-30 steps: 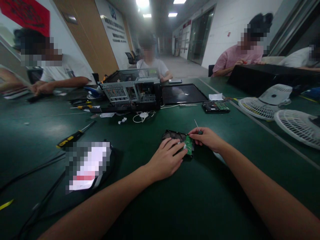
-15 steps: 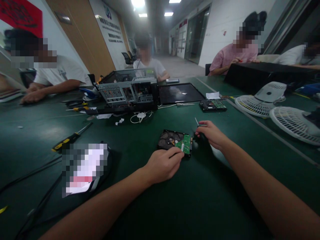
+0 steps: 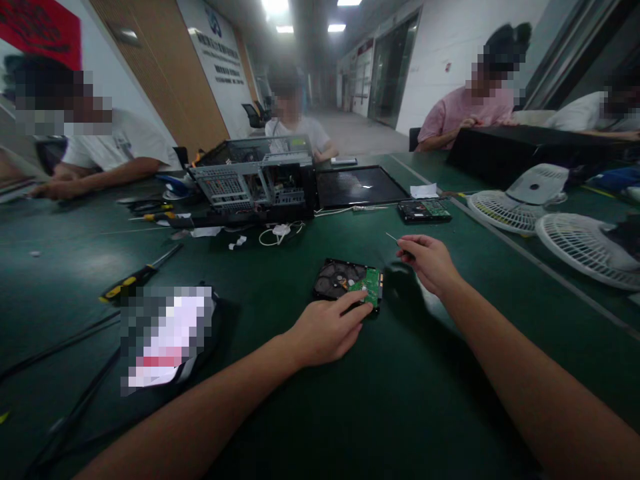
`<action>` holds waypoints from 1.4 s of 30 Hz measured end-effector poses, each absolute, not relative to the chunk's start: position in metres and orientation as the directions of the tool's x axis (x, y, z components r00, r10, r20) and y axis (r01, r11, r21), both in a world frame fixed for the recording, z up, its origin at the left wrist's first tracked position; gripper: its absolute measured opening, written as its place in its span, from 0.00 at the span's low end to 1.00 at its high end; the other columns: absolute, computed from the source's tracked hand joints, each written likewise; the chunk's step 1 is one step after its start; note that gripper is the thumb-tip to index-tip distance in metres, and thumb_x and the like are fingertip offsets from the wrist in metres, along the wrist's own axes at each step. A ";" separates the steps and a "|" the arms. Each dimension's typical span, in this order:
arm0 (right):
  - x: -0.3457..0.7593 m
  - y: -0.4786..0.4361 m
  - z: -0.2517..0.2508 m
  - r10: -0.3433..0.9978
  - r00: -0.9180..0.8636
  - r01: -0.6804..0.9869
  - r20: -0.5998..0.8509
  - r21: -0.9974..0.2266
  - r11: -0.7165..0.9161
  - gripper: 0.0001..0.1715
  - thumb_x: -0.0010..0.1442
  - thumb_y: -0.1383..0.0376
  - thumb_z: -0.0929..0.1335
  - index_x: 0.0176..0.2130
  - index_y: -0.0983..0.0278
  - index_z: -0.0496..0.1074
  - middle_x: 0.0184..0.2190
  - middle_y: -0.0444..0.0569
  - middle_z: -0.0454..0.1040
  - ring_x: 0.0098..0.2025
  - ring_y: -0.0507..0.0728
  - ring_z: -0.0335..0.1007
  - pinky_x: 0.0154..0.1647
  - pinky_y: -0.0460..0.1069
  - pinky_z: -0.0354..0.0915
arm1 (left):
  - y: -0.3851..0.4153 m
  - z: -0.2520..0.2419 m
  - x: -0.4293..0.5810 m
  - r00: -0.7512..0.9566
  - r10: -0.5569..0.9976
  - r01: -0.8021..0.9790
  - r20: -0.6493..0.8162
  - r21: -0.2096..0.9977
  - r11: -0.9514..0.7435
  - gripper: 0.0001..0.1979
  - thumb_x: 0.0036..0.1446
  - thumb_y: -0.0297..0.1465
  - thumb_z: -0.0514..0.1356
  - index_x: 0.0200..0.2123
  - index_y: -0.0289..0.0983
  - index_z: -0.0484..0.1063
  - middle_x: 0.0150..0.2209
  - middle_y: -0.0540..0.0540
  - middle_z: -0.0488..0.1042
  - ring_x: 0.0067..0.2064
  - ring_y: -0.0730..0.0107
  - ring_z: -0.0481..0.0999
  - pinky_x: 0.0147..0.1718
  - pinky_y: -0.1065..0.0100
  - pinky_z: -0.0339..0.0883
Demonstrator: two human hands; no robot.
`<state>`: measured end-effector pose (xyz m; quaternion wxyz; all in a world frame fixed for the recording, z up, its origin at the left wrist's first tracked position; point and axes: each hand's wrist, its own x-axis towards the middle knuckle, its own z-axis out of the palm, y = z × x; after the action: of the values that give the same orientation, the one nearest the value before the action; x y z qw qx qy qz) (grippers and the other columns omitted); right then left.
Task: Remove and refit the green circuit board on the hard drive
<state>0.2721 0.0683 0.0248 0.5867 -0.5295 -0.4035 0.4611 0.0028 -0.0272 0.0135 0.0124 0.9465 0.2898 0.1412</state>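
A hard drive (image 3: 340,275) lies flat on the green table, its green circuit board facing up. My left hand (image 3: 327,328) grips its near edge, with the index and middle fingers resting on the board; the thumb is mostly hidden. To the right of the drive, my right hand (image 3: 429,261) is closed around the dark handle of a small screwdriver (image 3: 392,237). Its thin shaft points up and to the left, above the table and apart from the drive.
An open computer case (image 3: 250,183) stands at the back, with a dark panel (image 3: 363,187) beside it. A second hard drive (image 3: 425,211) and white fan grilles (image 3: 505,212) lie right. On the left are a yellow-black screwdriver (image 3: 133,280) and cables. Several people sit around the table.
My right hand has moved slightly right and up, away from the drive, and the screwdriver's shaft now leans further left. My left fingers have shifted and spread a little on the circuit board.
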 end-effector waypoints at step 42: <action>0.245 0.042 0.037 0.879 0.136 0.542 0.457 -0.777 0.320 0.20 0.65 0.47 0.68 0.43 0.60 0.70 0.32 0.50 0.78 0.25 0.54 0.70 0.27 0.50 0.64 | -0.025 0.010 0.003 0.772 0.590 0.573 0.234 0.145 -0.807 0.24 0.71 0.34 0.52 0.68 0.38 0.60 0.71 0.42 0.60 0.54 0.56 0.79 0.46 0.55 0.80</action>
<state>0.2449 0.0419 0.0369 0.5058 -0.5589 -0.6357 0.1662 0.0026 -0.0251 0.0096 0.0327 0.9408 0.3091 0.1353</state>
